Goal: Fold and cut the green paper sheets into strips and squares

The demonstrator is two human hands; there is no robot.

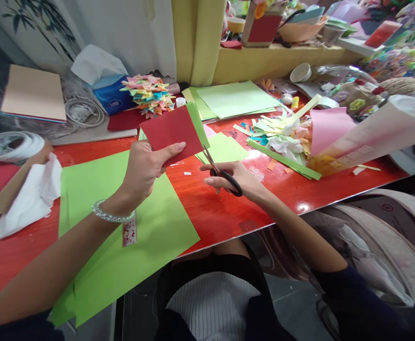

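My left hand (pixel 145 166) pinches a red paper card (pixel 175 132) between thumb and fingers, raised above the table. Behind the card, along its right edge, shows a strip of green paper (pixel 195 116). In my right hand (pixel 241 175) is a pair of scissors (pixel 233 183) with black handles, thumb and fingers at the loops. The blades point up and away, their tips at the lower right corner of the card. Below my left arm large green sheets (pixel 157 222) lie on the table, with a small patterned ruler (pixel 129 232) on top.
The red table (pixel 228 218) carries paper scraps (pixel 285 132) and a plastic-wrapped roll (pixel 370 132) at right. At the back are light green sheets (pixel 235 99), a pile of coloured paper pieces (pixel 150 94) and a blue tissue pack (pixel 113 94). A bag (pixel 381 237) stands beside the right edge.
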